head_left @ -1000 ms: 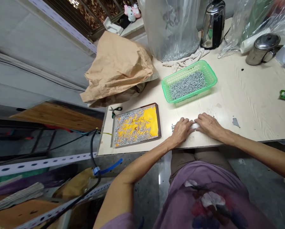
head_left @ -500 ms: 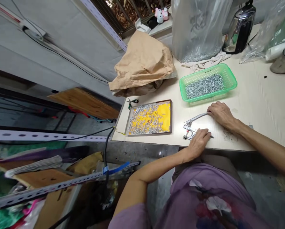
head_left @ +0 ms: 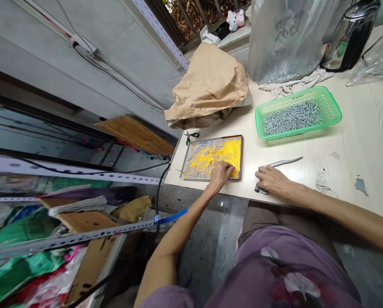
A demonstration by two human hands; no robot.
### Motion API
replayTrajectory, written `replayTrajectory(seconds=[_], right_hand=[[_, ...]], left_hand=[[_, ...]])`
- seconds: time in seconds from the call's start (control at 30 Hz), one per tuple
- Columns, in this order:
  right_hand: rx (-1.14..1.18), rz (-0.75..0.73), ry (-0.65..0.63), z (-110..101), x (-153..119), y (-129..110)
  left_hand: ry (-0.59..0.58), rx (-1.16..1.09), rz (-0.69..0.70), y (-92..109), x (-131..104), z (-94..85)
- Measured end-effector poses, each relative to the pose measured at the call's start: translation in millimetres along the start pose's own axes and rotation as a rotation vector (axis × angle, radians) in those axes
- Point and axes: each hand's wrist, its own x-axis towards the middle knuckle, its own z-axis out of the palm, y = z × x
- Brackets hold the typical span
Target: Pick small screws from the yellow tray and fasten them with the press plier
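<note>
Yellow lining shows through a scatter of small metal pins in the shallow tray (head_left: 239, 159) at the near left corner of the worktop (head_left: 354, 141), and that is where I see my left hand (head_left: 221, 173): fingertips bent down onto the pins at the tray's near right part. Whether that grip has closed on a pin I cannot tell; the fingers hide it. My right hand (head_left: 272, 181) lies just right of the tray, laid over the head of the hand press tool (head_left: 283, 163), its grip loosely closed on it. The tool's long handle runs away to the right and slightly back. The green basket (head_left: 334, 112) of pins sits farther back.
</note>
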Motion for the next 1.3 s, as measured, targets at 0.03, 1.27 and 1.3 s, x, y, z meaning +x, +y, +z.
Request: replayTrajectory(seconds=[0.03,1.27,1.3], right_hand=[[-0.008,-0.011,-0.024,0.5,6.1,0.6],[0.159,0.541,0.01,3.1,-82.9,-7.2],[0.155,0.544,0.008,3.2,-83.6,-6.9]], left_hand=[[-0.069,-0.004,-0.028,-0.8,0.0,0.1],[-0.451,-0.874,-0.282,70.5,-30.4,36.3],[-0.463,-0.852,-0.287,70.4,-30.0,38.2]])
